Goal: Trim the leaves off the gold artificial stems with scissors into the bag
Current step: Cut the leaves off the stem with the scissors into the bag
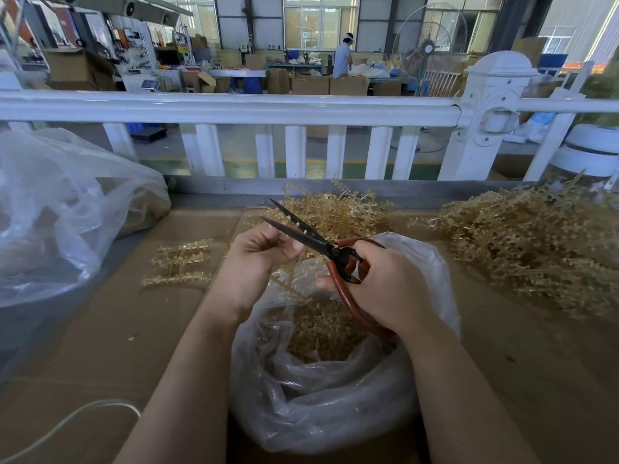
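My right hand (385,283) grips the red handles of black-bladed scissors (301,234), whose blades stand apart and point up-left. My left hand (258,262) pinches a gold artificial stem (284,279) just below the blades, above the mouth of a clear plastic bag (335,396). Cut gold leaves (321,329) lie inside that bag. One heap of gold stems (338,209) sits behind the scissors, and a bigger heap (522,242) spreads to the right.
A few trimmed gold frames (181,259) lie on the cardboard surface (100,329) at left. A large clear bag (60,209) bulges at far left. A white railing (234,108) runs behind the table. A white cable (67,426) crosses the near left corner.
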